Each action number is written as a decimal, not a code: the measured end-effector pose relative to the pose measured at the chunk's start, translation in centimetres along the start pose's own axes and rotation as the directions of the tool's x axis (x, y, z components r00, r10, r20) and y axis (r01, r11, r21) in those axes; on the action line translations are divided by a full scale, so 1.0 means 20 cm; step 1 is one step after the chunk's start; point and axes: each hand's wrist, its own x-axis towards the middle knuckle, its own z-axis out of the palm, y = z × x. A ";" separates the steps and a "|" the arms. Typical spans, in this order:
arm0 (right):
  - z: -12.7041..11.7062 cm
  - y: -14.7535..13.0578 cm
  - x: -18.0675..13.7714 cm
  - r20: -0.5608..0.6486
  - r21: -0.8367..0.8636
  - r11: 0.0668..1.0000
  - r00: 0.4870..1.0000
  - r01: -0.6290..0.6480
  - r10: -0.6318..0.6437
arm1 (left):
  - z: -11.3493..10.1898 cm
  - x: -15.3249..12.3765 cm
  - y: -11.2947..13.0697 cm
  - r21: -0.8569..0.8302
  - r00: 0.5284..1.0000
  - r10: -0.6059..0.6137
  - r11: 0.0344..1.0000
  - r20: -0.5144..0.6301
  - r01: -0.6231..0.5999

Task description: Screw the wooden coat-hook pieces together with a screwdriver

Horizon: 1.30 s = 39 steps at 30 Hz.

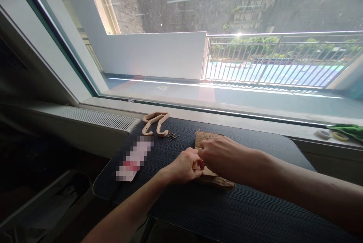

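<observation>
Head cam, fingers [193,155] over rough-edged slab [218,181], grainy blk tbl [255,212]

No readable lettering.
On the pink-and-white item [136,158] lying on the dark surface [249,212], any print is hidden by coarse pixel blocks, a red patch among them. Beyond the window [66,50], a pale, roughly triangular marking [162,88] on the walkway [178,94] is too small and slanted to read. Small dark dots on the wooden board [200,137] form no legible letters or numbers.
</observation>
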 end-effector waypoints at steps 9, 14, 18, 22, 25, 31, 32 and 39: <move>-0.02 -0.03 -0.01 0.011 0.133 0.991 1.000 0.013 -0.015 | -0.01 0.00 0.01 0.001 0.999 0.021 1.000 -0.029 -0.021; 0.01 -0.01 0.02 0.023 0.054 0.998 0.999 -0.041 0.040 | -0.01 -0.01 0.01 -0.016 1.000 -0.010 1.000 -0.003 0.010; -0.04 -0.01 0.03 0.088 -0.003 0.998 0.994 -0.059 0.059 | 0.00 0.00 -0.01 -0.020 1.000 -0.002 1.000 -0.021 0.001; -0.08 -0.02 0.03 0.040 0.007 0.999 0.999 0.032 -0.032 | 0.01 0.00 -0.02 -0.007 0.999 -0.001 1.000 -0.035 0.001; -0.07 -0.01 0.04 0.035 0.009 0.999 0.998 0.051 -0.051 | 0.00 0.00 -0.02 -0.003 1.000 -0.008 1.000 -0.029 0.008; -0.02 0.02 0.05 0.017 -0.038 0.998 0.999 0.052 -0.051 | -0.01 0.00 0.01 -0.021 1.000 -0.030 0.999 0.002 0.030; -0.01 0.03 0.05 0.018 -0.040 0.998 0.999 0.050 -0.049 | -0.02 0.00 0.01 -0.022 1.000 -0.031 0.999 0.005 0.031; 0.04 0.04 0.05 -0.030 -0.052 0.997 0.998 0.051 -0.053 | -0.02 0.00 0.02 0.019 1.000 -0.012 1.000 -0.009 0.012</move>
